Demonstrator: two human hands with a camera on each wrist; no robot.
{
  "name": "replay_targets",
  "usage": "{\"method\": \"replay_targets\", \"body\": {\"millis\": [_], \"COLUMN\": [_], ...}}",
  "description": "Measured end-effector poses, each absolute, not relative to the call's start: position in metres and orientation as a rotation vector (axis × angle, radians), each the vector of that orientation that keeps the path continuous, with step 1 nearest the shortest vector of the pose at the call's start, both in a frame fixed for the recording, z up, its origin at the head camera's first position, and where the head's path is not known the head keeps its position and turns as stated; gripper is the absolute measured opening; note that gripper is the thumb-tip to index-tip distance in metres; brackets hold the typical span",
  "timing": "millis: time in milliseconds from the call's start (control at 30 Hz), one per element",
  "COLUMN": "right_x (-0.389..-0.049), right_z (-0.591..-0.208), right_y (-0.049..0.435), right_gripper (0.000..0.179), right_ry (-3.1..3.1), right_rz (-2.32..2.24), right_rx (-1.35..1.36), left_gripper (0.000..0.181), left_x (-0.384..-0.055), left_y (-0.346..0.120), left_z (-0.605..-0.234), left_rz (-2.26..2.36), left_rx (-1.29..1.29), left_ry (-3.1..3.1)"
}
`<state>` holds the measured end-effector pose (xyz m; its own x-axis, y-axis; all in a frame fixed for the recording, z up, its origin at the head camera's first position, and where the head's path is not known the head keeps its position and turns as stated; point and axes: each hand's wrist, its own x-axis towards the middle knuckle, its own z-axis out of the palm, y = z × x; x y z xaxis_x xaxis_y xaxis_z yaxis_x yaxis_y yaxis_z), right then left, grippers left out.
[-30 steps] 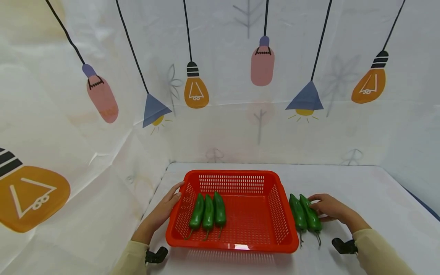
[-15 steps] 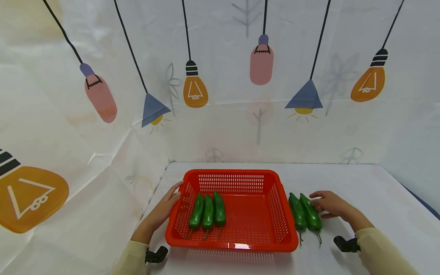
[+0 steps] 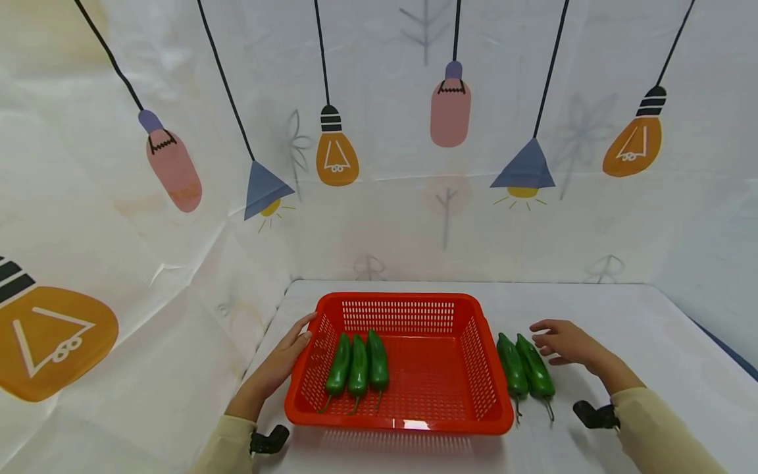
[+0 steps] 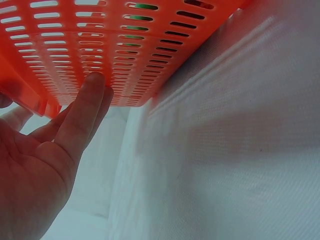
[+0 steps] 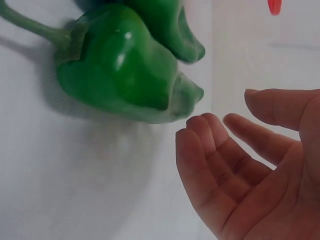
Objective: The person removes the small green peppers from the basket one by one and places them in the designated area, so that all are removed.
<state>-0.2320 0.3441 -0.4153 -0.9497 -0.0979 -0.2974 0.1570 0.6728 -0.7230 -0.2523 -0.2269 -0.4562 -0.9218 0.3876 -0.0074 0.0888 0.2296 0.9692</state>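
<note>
A red plastic basket (image 3: 426, 378) stands on the white table with three green chili peppers (image 3: 358, 375) lying side by side in its left part. My left hand (image 3: 278, 362) holds the basket's left rim. In the left wrist view, straight fingers (image 4: 82, 115) reach under the rim to the slotted outer wall, with a fingertip over the rim. Two more green chili peppers (image 3: 537, 372) lie on the table against the basket's right side, stems toward me. Just right of their far tips hovers my right hand (image 3: 571, 345), fingers loosely bent and holding nothing; the right wrist view shows a gap between fingertips and the nearer pepper (image 5: 120, 65).
The white table (image 3: 628, 329) extends behind and to the right of the basket. A white sheet with printed lamps (image 3: 524, 164) hangs behind and along the left. Black wrist cameras (image 3: 595, 416) sit on both wrists.
My right hand has drawn off the right-hand pepper, moving slightly away from me and up. Left hand, basket and peppers have stayed in place.
</note>
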Motion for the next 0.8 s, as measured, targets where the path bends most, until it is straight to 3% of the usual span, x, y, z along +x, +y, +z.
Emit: {"method": "replay_targets", "body": {"millis": [800], "right_x": [-0.236], "right_z": [-0.41], "right_y": [0.327], "right_gripper": [0.046], "right_ry": [2.66], "right_rz": [-1.288], "right_rx": [-0.239], "left_gripper": [0.052], "left_x": [-0.253], "left_y": [-0.226], "left_z": [-0.457], "left_rz": [1.754], "left_rx": [0.403], "left_ry": [2.282]}}
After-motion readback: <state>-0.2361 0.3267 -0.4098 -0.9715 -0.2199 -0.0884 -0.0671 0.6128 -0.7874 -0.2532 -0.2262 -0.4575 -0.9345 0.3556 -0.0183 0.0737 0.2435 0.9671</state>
